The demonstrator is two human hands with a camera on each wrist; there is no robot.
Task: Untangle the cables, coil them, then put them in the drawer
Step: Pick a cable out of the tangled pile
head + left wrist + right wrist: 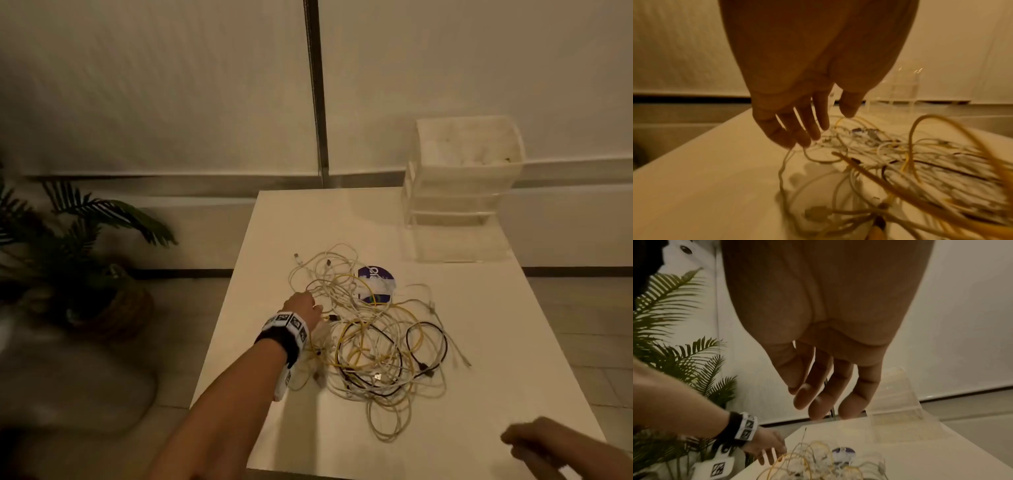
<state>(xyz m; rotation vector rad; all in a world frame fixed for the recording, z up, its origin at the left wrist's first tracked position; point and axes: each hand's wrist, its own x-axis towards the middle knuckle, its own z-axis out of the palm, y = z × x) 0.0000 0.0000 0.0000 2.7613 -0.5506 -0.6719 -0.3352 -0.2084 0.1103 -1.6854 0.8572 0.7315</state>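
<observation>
A tangle of white, yellow and black cables (370,335) lies in the middle of the white table (513,325). My left hand (303,303) reaches into the tangle's left edge. In the left wrist view its fingers (803,134) are straight and spread, with the tips touching a white cable loop (785,162); nothing is gripped. My right hand (527,442) hovers over the table's near right corner, apart from the cables. Its fingers (826,399) hang relaxed and hold nothing. A clear plastic drawer unit (459,192) stands at the table's far right.
A round purple and white disc (376,284) lies under the far side of the tangle. A potted palm (85,257) stands on the floor left of the table. White wall panels rise behind. The table's left edge runs close to my left forearm.
</observation>
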